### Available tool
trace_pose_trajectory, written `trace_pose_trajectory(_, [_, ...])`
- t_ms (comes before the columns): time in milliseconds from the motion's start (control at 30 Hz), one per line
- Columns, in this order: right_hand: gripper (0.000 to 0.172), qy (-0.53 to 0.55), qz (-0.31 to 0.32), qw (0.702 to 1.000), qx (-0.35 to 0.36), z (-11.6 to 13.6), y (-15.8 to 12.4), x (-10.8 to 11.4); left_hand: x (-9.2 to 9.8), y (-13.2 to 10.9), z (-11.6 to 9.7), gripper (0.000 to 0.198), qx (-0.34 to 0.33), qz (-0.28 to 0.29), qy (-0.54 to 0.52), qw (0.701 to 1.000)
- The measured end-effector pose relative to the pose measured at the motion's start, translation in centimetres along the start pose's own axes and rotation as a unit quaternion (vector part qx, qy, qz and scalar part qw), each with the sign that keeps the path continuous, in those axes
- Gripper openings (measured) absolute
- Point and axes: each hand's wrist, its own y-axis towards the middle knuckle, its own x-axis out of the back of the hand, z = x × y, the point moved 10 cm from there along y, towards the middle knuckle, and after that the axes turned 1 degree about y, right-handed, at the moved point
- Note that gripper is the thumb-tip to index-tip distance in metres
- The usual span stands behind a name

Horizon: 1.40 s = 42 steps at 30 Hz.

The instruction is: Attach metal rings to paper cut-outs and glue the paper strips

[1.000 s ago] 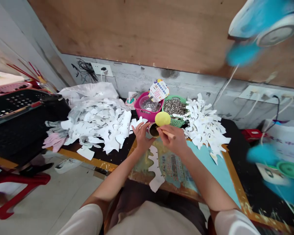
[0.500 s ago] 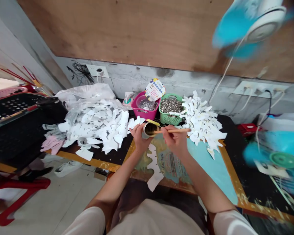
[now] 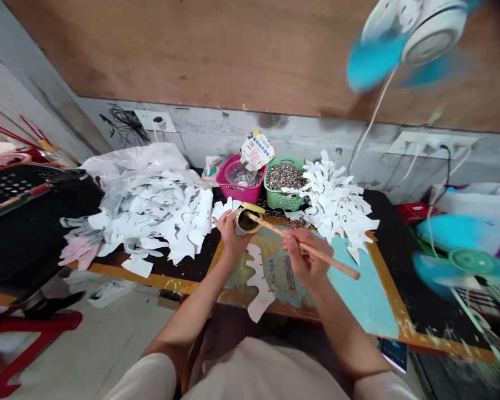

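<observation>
The table (image 3: 389, 233) stands against a concrete wall (image 3: 250, 130). Its top is black, with a paint-flecked yellow border. A printed teal mat (image 3: 360, 294) lies under the right hand (image 3: 306, 258).

Left of the left hand (image 3: 231, 236) is a large heap of white paper cutouts (image 3: 158, 216). Beyond the right hand, a smaller heap of cutouts (image 3: 333, 205) rests on the table. A pink basket (image 3: 235, 186) and a green basket (image 3: 280, 200) of small metal rings stand beyond the can. A blurred, spinning fan (image 3: 462, 261) stands well right of the right hand.

The left hand's fingers (image 3: 221, 221) are clenched around a small can (image 3: 244, 221) held above the far end of the mat. Its mouth is tilted up and toward the right hand, and its contents are dark. A yellow disc (image 3: 253, 208) touches the far rim.

The right hand's fingers (image 3: 294, 241) grasp a wooden stick (image 3: 316, 253). Its long axis runs diagonally from the can's mouth, across the hand, to a free end over the mat. A paper cutout (image 3: 258, 280) lies on the mat between the hands and the near table edge.
</observation>
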Motion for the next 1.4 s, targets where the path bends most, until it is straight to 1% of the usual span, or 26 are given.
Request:
trace_pose_trajectory(67, [0.013, -0.037, 0.055, 0.998, 0.017, 0.4, 0.7, -1.1, 0.1, 0.0, -0.5, 0.063, -0.012, -0.006, -0.004, 1.0])
trace_pose_trajectory(133, [0.016, -0.074, 0.096, 0.992, 0.025, 0.3, 1.4, -2.4, 0.1, 0.0, -0.9, 0.06, -0.018, -0.008, 0.001, 1.0])
trace_pose_trajectory(233, [0.016, -0.089, 0.127, 0.987, 0.035, 0.2, 2.4, -4.0, 0.0, 0.0, -1.1, 0.057, -0.017, -0.008, 0.018, 1.0])
trace_pose_trajectory(300, [0.019, -0.06, 0.131, 0.99, -0.003, -0.4, 2.9, -4.4, 0.1, 0.0, -0.8, 0.057, -0.011, -0.011, 0.027, 1.0])
trace_pose_trajectory(333, [0.022, -0.037, 0.118, 0.992, -0.039, -1.0, 3.1, -4.1, 0.1, 0.1, -0.7, 0.059, -0.008, -0.013, 0.03, 0.999])
trace_pose_trajectory(367, [0.024, -0.011, 0.091, 0.992, -0.084, -1.7, 3.2, -3.5, 0.2, 0.1, -0.4, 0.061, -0.006, -0.014, 0.031, 0.999])
trace_pose_trajectory(400, [0.026, 0.016, 0.055, 0.99, -0.132, -2.6, 3.0, -2.7, 0.2, 0.2, -0.1, 0.064, -0.003, -0.013, 0.033, 0.999])
trace_pose_trajectory(467, [0.03, 0.069, -0.037, 0.973, -0.218, -4.7, 2.1, -0.7, 0.1, 0.3, 0.5, 0.067, 0.006, -0.006, 0.039, 0.999])
trace_pose_trajectory(533, [0.031, 0.124, -0.134, 0.942, -0.281, -7.0, 0.5, 1.2, -0.2, 0.4, 1.2, 0.067, 0.02, 0.006, 0.05, 0.999])
trace_pose_trajectory(600, [0.032, 0.18, -0.218, 0.901, -0.329, -9.5, -1.5, 2.7, -0.7, 0.4, 1.8, 0.065, 0.033, 0.021, 0.058, 0.998])
trace_pose_trajectory(633, [0.032, 0.206, -0.25, 0.878, -0.352, -10.8, -2.5, 3.1, -1.2, 0.3, 2.0, 0.063, 0.04, 0.031, 0.059, 0.997])
trace_pose_trajectory(700, [0.03, 0.256, -0.283, 0.835, -0.395, -12.8, -4.1, 3.4, -2.3, 0.2, 2.4, 0.059, 0.054, 0.054, 0.062, 0.995])
trace_pose_trajectory(767, [0.029, 0.313, -0.294, 0.799, -0.421, -14.0, -4.9, 3.4, -3.6, 0.0, 2.8, 0.057, 0.072, 0.079, 0.072, 0.992])
trace_pose_trajectory(833, [0.03, 0.376, -0.303, 0.77, -0.417, -14.3, -4.7, 3.5, -5.1, -0.1, 3.4, 0.057, 0.089, 0.108, 0.084, 0.986])
trace_pose_trajectory(867, [0.03, 0.404, -0.303, 0.763, -0.405, -14.1, -4.2, 3.6, -5.7, -0.2, 3.8, 0.057, 0.098, 0.124, 0.089, 0.983])
trace_pose_trajectory(900, [0.029, 0.423, -0.301, 0.761, -0.388, -13.7, -3.6, 3.8, -6.4, -0.2, 4.2, 0.057, 0.106, 0.139, 0.094, 0.98])
trace_pose_trajectory(933, [0.027, 0.432, -0.298, 0.767, -0.369, -13.2, -2.9, 4.1, -6.9, -0.1, 4.6, 0.057, 0.114, 0.153, 0.098, 0.977])
trace_pose_trajectory(1033, [0.02, 0.412, -0.282, 0.804, -0.322, -11.4, -1.2, 5.2, -7.8, 0.1, 5.5, 0.062, 0.122, 0.185, 0.11, 0.969])
trace_pose_trajectory(1133, [0.02, 0.369, -0.279, 0.835, -0.298, -10.0, -0.8, 6.1, -8.2, 0.4, 5.7, 0.072, 0.106, 0.216, 0.108, 0.964])
trace_pose_trajectory(1200, [0.022, 0.341, -0.262, 0.858, -0.283, -9.4, -1.4, 6.4, -8.3, 0.4, 5.9, 0.077, 0.099, 0.235, 0.104, 0.961])
trace_pose_trajectory(1267, [0.022, 0.302, -0.224, 0.885, -0.274, -9.1, -2.6, 6.2, -8.3, 0.4, 5.9, 0.082, 0.088, 0.242, 0.101, 0.961])
trace_pose_trajectory(1333, [0.021, 0.253, -0.19, 0.907, -0.279, -9.2, -4.6, 6.0, -8.1, 0.5, 5.4, 0.089, 0.054, 0.228, 0.09, 0.968])
trace_pose_trajectory(1400, [0.019, 0.2, -0.167, 0.919, -0.295, -9.6, -7.1, 6.0, -7.8, 0.4, 4.8, 0.091, 0.015, 0.204, 0.073, 0.976])
